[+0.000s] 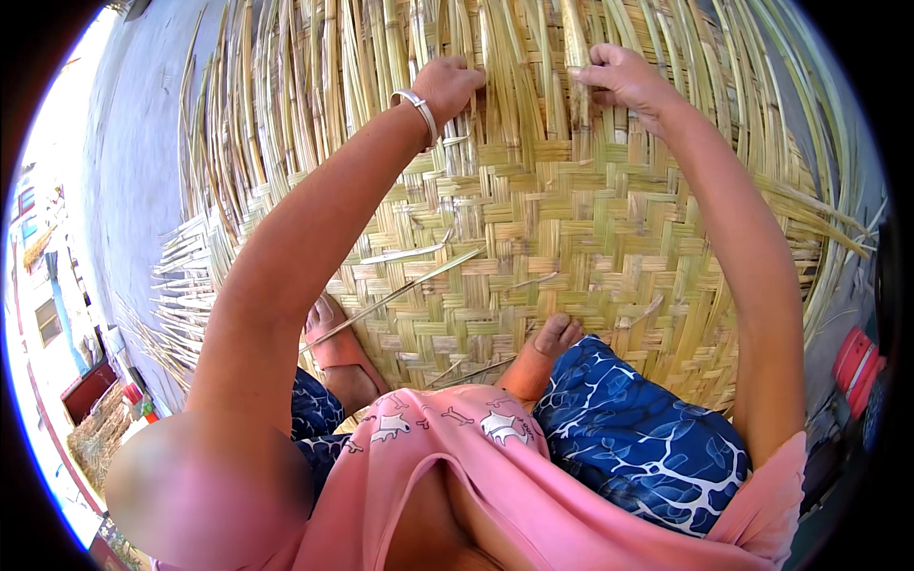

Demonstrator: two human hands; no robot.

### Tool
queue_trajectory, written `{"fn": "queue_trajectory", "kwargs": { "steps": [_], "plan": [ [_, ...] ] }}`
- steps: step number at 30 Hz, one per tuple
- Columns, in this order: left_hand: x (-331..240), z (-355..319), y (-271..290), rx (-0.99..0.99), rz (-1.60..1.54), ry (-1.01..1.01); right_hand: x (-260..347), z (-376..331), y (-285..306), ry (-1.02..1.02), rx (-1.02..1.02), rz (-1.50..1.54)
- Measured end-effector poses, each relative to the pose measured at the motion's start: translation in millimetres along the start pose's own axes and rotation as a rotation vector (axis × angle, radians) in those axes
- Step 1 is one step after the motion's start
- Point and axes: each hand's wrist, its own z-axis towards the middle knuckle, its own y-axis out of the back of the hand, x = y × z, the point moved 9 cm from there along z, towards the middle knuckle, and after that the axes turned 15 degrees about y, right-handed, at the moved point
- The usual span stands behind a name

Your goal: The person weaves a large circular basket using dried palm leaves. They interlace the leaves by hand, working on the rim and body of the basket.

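A half-woven mat (pixel 571 247) of flat, yellow-green cane strips lies beneath me, its weave in a stepped pattern. Beyond the woven part, long loose strips (pixel 314 86) fan out toward the far side. My left hand (pixel 449 88), a silver bangle on its wrist, is closed down among these strips at the weave's far edge; its fingertips are hidden, so what it grips cannot be made out. To the right, my right hand (pixel 628 84) pinches a wide upright cane strip (pixel 577 57) between thumb and fingers.
My bare feet rest on the mat, the left foot (pixel 341 352) and the right foot (pixel 545 357). A loose thin strip (pixel 409 287) lies across the weave. Grey floor (pixel 133 143) borders the mat on the left. A red, round object (pixel 859 369) stands at the far right.
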Motion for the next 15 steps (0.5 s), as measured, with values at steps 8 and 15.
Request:
{"fn": "queue_trajectory", "kwargs": {
  "steps": [8,15],
  "plan": [
    [-3,-35,-14,0.298,-0.592,0.189,2,15,-8,-0.026,0.17,-0.121],
    [-23,-51,-37,0.563,-0.605,0.061,-18,13,-24,-0.164,0.272,0.167]
  ]
}}
